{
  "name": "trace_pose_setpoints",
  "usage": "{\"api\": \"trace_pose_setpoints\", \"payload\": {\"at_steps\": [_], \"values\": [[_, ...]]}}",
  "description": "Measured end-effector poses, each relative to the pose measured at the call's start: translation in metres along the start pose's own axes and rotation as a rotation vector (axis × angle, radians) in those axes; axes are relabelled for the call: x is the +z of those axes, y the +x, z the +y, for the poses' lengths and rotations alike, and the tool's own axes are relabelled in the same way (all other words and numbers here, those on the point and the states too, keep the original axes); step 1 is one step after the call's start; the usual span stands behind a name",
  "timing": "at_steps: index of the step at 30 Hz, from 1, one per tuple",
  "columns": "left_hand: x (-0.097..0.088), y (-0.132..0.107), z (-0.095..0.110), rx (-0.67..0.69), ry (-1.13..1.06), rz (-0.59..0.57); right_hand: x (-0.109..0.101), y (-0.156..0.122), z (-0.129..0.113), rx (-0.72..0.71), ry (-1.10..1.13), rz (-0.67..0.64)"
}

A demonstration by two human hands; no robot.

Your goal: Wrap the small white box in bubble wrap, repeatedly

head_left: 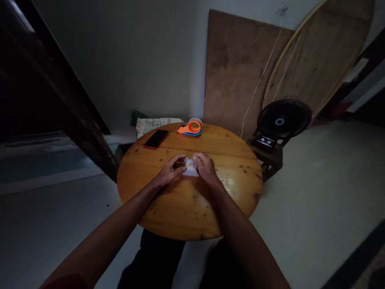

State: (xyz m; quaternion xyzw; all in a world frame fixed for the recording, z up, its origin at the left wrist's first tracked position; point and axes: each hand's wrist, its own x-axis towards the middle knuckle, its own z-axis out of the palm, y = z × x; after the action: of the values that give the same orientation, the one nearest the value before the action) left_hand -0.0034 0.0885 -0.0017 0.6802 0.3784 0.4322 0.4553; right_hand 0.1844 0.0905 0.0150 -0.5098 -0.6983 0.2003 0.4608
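A small whitish packet (191, 165) with a reddish print on its front stands or lies on the round wooden table (168, 216), between my two hands. My left hand (172, 170) curves around its left side, thumb and fingers at its edges. On the right side my right hand (206, 167) grips it with bent fingers, which partly cover that edge. Beyond the hands, near the table's far edge, sits an orange and blue tape dispenser (190, 128) with a roll of tape. A dark-screened phone (156, 139) with a red edge lies to its left.
Behind the table are a white printed sack (150, 125) and a wooden board (234, 72) leaning on the wall. A large round wooden top (319, 56) leans at the right. A black fan (282, 120) stands on a small wooden stand (272, 158) beside the table.
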Motion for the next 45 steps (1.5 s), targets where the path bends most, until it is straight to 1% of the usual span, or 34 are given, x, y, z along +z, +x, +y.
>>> {"api": "trace_pose_setpoints", "payload": {"at_steps": [3,5,11,14,16,19,21,23,24,27,29,34,38,42,45], "values": [[-0.001,-0.001,0.002,0.093,0.095,-0.02,0.004,0.003,0.009,0.054,0.091,0.022],[-0.002,-0.001,0.004,0.125,0.147,-0.042,0.005,0.004,0.012,0.073,0.145,0.018],[-0.002,0.0,0.007,0.088,0.194,-0.103,0.002,0.002,0.005,0.114,0.252,-0.034],[-0.002,0.001,0.007,0.106,0.201,-0.117,-0.003,0.0,0.003,0.175,0.272,-0.098],[-0.002,0.001,0.007,0.115,0.2,-0.113,-0.003,0.0,0.005,0.191,0.251,-0.114],[-0.001,0.001,0.007,0.108,0.185,-0.096,-0.001,0.001,0.011,0.172,0.172,-0.071],[-0.001,0.001,0.007,0.126,0.171,-0.111,0.001,0.002,0.014,0.138,0.157,-0.027],[0.001,0.0,0.005,0.143,0.153,-0.12,0.003,0.003,0.015,0.129,0.196,0.024],[0.002,0.0,0.004,0.135,0.132,-0.107,0.003,0.003,0.014,0.138,0.227,0.048],[0.006,-0.002,-0.002,0.063,0.033,-0.019,0.002,0.003,0.009,0.181,0.346,0.077],[0.01,-0.001,-0.005,0.044,-0.003,0.01,0.0,0.003,0.004,0.184,0.426,0.086],[0.014,0.0,-0.005,0.037,0.018,-0.03,-0.011,0.002,-0.006,0.162,0.525,0.107],[0.014,-0.002,0.0,0.028,0.085,-0.066,-0.021,0.003,-0.005,0.154,0.545,0.173],[0.013,-0.005,0.003,0.021,0.099,-0.093,-0.025,0.006,0.0,0.222,0.572,0.212],[0.012,-0.005,0.004,0.01,-0.008,-0.09,-0.025,0.01,0.004,0.272,0.61,0.243]]}}
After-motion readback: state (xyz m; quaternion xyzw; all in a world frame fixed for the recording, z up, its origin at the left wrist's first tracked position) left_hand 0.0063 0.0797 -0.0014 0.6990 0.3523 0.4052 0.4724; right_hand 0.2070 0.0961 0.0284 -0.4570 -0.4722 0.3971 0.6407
